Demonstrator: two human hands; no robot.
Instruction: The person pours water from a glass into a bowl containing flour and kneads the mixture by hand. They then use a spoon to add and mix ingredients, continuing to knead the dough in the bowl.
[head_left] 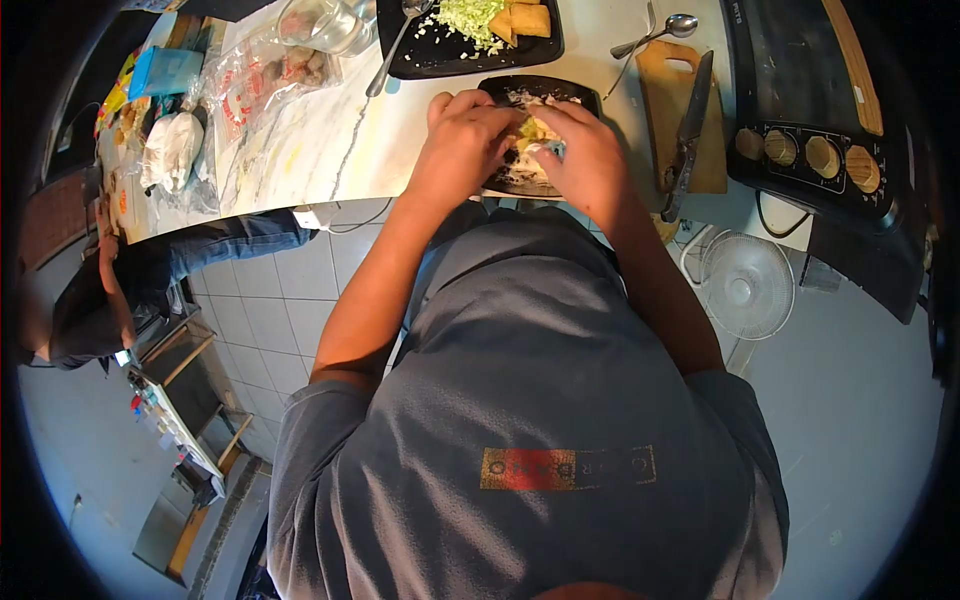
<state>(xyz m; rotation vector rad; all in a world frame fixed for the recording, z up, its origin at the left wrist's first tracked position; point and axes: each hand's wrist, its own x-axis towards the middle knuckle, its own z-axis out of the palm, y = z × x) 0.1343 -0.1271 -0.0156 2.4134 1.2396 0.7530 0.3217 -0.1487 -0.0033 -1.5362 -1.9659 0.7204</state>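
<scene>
My left hand (465, 140) and my right hand (581, 163) meet over a small black plate (587, 92) near the counter's front edge. Between them lies a soft mound of yellow and whitish food (533, 128), and the fingers of both hands curl in around it. Pale smears and dark patches show on the plate around the food. The fingertips partly cover the mound, so its exact kind cannot be made out. Just beyond, a larger black plate (430, 70) holds chopped pale green vegetable (470, 22) and golden fried pieces (524, 20). A spoon (392, 55) rests over its left edge.
To the right, a knife (690, 130) lies on a wooden cutting board (652, 85), with a spoon (680, 26) above. Farther right stands a black stove (900, 130) with knobs. Plastic bags (235, 95) and a glass jug (335, 25) occupy the left. Another person (100, 290) is at far left.
</scene>
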